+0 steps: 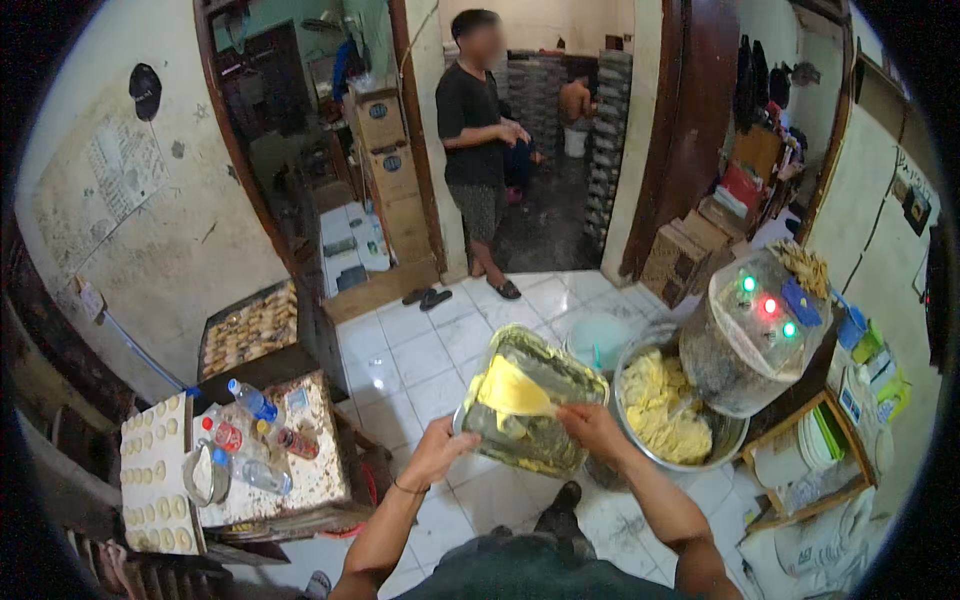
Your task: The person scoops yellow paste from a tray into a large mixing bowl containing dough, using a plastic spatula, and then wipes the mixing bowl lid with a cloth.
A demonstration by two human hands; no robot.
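Tub (545,358) at my twelve o'clock between my left hand (438,452) and right hand (597,431), scraper (518,392) over it, dough (660,400) in a bowl (736,437) at my two, bottles (262,476) on a table (325,470) at my ten

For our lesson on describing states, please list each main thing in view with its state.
Left hand: gripping the tub edge
Right hand: closed on the spatula
Tub: open, yellow-smeared inside
Spatula: held over the tub
Metal bowl: uncovered, holding yellow dough
Lights: lit, two green, one red
Pale rings: laid in rows
Blue-capped bottles: closed
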